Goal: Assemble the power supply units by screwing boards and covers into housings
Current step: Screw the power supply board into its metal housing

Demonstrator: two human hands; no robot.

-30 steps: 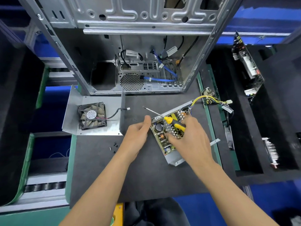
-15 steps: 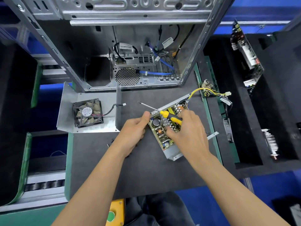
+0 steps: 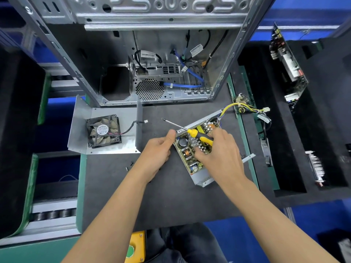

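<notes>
The housing (image 3: 201,179) is lying right of centre on the mat (image 3: 171,202), the board (image 3: 188,150) being seated inside. It is being steadied by the left hand (image 3: 158,149), thumb pressing its far-left corner (fingers curled, contents hidden). The screwdriver (image 3: 197,136) is being gripped by the right hand (image 3: 218,149); the board should be squared before the screws (image 3: 129,166) are driven.

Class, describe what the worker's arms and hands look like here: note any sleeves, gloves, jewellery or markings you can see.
Both forearms are bare as far as the frame shows, with no sleeves in view. The left hand and right hand wear no gloves; no rings, watch or markings are visible.
</notes>
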